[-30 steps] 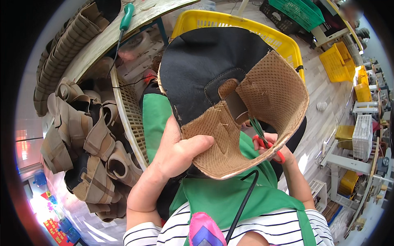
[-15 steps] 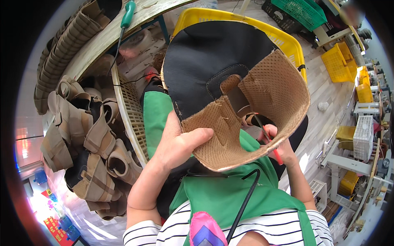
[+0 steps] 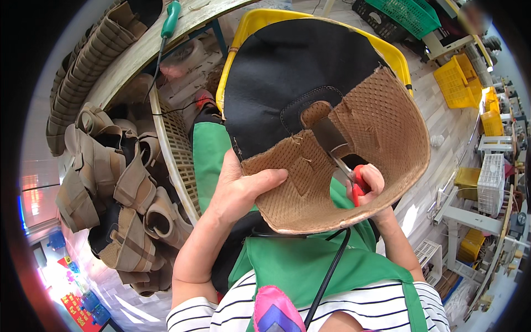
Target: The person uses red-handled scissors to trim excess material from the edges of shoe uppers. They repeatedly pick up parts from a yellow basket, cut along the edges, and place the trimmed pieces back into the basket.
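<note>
A large curved piece of black sheet and tan perforated padding (image 3: 387,122) fills the space before me, with a stitched cutout near its middle. My left hand (image 3: 238,182) grips its lower left edge, thumb on the tan inner face and fingers hidden behind. Inside the curve, my right hand (image 3: 371,185) is closed round the red-handled scissors (image 3: 359,180). Their metal blades reach up to the lower end of the cutout, by a dark strap (image 3: 330,135). Whether the blades touch the material, I cannot tell.
A yellow basket (image 3: 235,52) stands behind the piece. Tan and black pieces (image 3: 119,188) lie heaped at left beside a cream basket (image 3: 174,157). Above them, a table (image 3: 130,55) carries a stack of tan pieces (image 3: 91,63) and a green-handled tool (image 3: 172,19).
My right hand has risen and turned inside the curve, so the red scissor handles show more upright. The piece has tilted and shifted slightly to the right. My left hand keeps its grip.
</note>
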Motion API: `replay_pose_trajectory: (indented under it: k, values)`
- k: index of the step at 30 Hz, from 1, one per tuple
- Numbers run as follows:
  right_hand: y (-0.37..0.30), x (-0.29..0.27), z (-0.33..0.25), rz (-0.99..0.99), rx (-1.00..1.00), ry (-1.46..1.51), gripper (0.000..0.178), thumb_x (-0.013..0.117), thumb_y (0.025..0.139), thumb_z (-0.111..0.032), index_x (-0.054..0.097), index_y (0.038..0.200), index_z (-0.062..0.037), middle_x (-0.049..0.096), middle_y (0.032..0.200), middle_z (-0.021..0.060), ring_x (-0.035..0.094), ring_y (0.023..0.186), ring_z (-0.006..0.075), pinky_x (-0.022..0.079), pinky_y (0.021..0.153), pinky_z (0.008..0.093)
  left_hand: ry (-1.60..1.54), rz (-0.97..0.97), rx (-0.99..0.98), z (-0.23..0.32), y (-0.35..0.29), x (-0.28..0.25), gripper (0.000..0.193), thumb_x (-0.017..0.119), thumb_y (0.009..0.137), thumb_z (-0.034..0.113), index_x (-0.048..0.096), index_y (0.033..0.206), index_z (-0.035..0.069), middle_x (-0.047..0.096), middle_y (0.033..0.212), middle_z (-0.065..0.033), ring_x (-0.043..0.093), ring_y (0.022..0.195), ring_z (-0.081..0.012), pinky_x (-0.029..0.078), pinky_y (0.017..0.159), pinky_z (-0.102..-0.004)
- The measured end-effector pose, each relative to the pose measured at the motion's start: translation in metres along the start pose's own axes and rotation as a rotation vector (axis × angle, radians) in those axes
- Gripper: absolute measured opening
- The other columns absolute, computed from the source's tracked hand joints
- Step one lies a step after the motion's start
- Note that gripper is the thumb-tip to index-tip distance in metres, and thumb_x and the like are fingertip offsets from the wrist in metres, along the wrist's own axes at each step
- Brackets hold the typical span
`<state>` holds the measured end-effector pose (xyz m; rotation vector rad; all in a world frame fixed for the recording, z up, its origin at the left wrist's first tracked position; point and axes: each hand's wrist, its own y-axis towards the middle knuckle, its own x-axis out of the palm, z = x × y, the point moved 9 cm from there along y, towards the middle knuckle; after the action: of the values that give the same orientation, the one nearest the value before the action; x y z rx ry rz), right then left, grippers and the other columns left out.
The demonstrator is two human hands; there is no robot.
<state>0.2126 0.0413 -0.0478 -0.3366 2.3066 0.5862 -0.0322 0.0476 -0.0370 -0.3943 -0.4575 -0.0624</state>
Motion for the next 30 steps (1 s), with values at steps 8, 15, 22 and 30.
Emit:
replay_pose_trajectory:
  k: [8, 15, 22, 30]
  values:
    - [0.026, -0.011, -0.038, 0.131, -0.056, -0.076, 0.025, 0.069, 0.061, -0.002, 0.047, 0.073, -0.0035, 0.048, 0.069, 0.0087, 0.046, 0.062, 0.0249, 0.036, 0.054, 0.0337, 0.056, 0.112, -0.013, -0.001, -0.001, 0.008, 0.051, 0.07, 0.08, 0.002, 0.038, 0.119, -0.002, 0.057, 0.113, -0.0135, 0.06, 0.099, -0.0194, 0.051, 0.087, -0.034]
    - [0.022, -0.007, -0.031, 0.139, 0.055, -0.074, 0.021, 0.067, 0.058, -0.001, 0.051, 0.071, -0.0023, 0.049, 0.066, 0.0094, 0.046, 0.06, 0.0228, 0.036, 0.053, 0.0334, 0.132, -0.018, -0.013, 0.001, 0.005, 0.022, 0.046, 0.067, 0.079, 0.004, 0.046, 0.12, -0.004, 0.059, 0.11, -0.0112, 0.06, 0.098, -0.0182, 0.05, 0.087, -0.0332]
    - [0.03, -0.004, -0.021, 0.117, 0.15, -0.052, 0.021, 0.069, 0.064, -0.004, 0.056, 0.08, -0.0011, 0.053, 0.069, 0.0093, 0.051, 0.061, 0.0214, 0.042, 0.056, 0.0315, 0.185, -0.064, 0.066, 0.006, 0.003, 0.035, 0.04, 0.062, 0.078, 0.003, 0.052, 0.117, -0.005, 0.062, 0.107, -0.0093, 0.059, 0.097, -0.0144, 0.048, 0.086, -0.0305]
    - [0.017, 0.0, -0.002, 0.09, 0.199, 0.04, 0.03, 0.074, 0.068, -0.011, 0.064, 0.095, -0.0021, 0.061, 0.072, 0.0091, 0.057, 0.06, 0.021, 0.048, 0.057, 0.0301, 0.189, -0.076, 0.017, -0.002, 0.007, 0.03, 0.039, 0.061, 0.079, 0.002, 0.053, 0.117, -0.005, 0.062, 0.108, -0.0093, 0.059, 0.097, -0.0144, 0.048, 0.086, -0.0301]
